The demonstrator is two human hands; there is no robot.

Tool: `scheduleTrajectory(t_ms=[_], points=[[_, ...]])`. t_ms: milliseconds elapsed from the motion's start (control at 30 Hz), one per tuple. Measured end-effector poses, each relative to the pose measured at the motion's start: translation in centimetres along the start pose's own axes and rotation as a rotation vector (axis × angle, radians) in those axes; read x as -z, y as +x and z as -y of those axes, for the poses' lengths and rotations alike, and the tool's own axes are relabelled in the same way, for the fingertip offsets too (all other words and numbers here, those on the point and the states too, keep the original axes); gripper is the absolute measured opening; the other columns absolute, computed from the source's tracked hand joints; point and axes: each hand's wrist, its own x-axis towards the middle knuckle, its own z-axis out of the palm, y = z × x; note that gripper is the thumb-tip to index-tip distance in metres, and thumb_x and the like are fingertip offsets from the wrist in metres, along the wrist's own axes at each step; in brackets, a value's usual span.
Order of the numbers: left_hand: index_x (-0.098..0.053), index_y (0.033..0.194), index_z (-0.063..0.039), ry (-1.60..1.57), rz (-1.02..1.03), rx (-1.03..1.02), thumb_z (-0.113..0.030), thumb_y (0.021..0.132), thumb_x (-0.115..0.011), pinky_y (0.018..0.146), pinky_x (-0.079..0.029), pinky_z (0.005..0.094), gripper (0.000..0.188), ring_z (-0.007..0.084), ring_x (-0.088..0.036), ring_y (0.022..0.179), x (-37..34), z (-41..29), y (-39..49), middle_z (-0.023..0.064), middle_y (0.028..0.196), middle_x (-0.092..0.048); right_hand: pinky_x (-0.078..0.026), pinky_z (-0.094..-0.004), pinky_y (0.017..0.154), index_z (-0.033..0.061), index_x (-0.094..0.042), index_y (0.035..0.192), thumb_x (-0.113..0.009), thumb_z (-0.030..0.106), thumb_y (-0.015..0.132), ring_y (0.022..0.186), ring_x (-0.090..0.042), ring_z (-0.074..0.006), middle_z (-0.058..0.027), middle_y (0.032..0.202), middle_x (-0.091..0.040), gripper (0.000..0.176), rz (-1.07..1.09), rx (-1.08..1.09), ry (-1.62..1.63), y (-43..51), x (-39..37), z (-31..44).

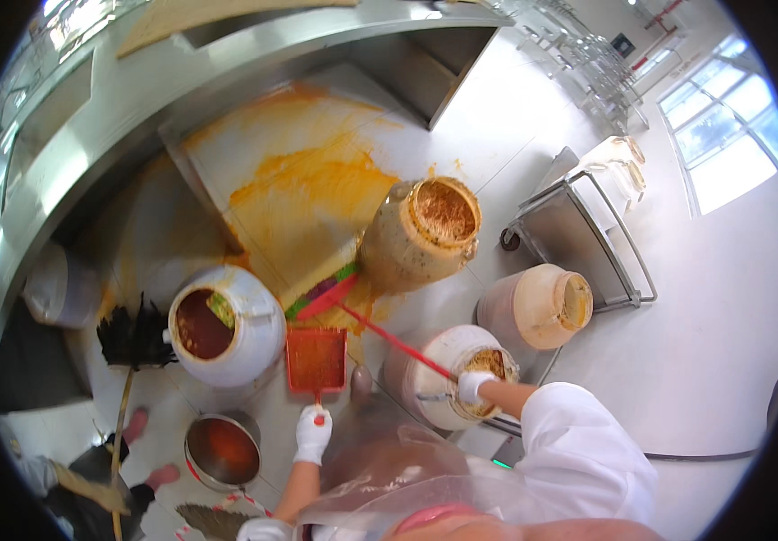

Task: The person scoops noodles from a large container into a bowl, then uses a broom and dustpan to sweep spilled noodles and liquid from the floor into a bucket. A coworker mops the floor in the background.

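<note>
My left hand (313, 436), in a white glove, is closed around the short handle of a red plastic dustpan (316, 362) on the floor. In my right hand (475, 387), also gloved, is the red handle of a push broom (327, 294). The broom's green and purple bristles rest on the floor beyond the dustpan, between a white plastic barrel (260, 338) and a stained barrel (389, 250). An orange-yellow spill (308, 179) is smeared over the tiles beyond the bristles. Another open barrel (423, 351) stands under my right hand.
A steel bucket (222, 452) with reddish liquid stands at lower left. Near it a person (81, 480) holds a black broom (133, 335). A steel counter (227, 74) spans the upper left. Another barrel (517, 304) and a steel cart (568, 237) stand at the right.
</note>
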Motion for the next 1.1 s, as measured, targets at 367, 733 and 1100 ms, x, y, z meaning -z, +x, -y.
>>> scheduleTrajectory(t_ms=[367,733,1100], points=[[-0.061,0.081,-0.004,0.049,0.068,-0.049,-0.016,0.077,-0.059,0.076,-0.050,0.0360,0.013,0.0289,-0.061,0.084,1.4,-0.3,-1.4,0.0116,0.091,-0.064,-0.047,-0.0339,0.052,-0.0037,-0.061,0.095,-0.061,0.022,0.074,0.057,-0.060,-0.0199,-0.0119,0.066,-0.061,0.033,-0.164,-0.133,0.553,2.1,6.1,1.9],[-0.061,0.077,-0.006,0.024,0.139,-0.010,-0.013,0.074,-0.060,0.074,-0.049,0.0357,0.008,0.0292,-0.060,0.082,1.6,-1.0,2.0,0.0105,0.087,-0.062,-0.031,-0.0242,0.036,0.0071,-0.051,0.073,-0.054,0.011,0.081,0.041,-0.041,-0.0089,0.0018,0.055,-0.045,0.010,0.344,-0.178,1.392,-4.5,-3.8,16.0],[-0.059,0.073,-0.006,-0.060,-0.050,-0.030,-0.006,0.066,-0.058,0.068,-0.049,0.0324,0.008,0.0242,-0.061,0.074,1.9,-0.6,-0.5,0.0052,0.079,-0.063,-0.026,-0.0225,0.035,0.0054,-0.051,0.075,-0.057,0.016,0.076,0.038,-0.037,-0.0072,0.0029,0.052,-0.043,0.012,0.161,-0.094,1.198,-11.5,3.9,11.5]])
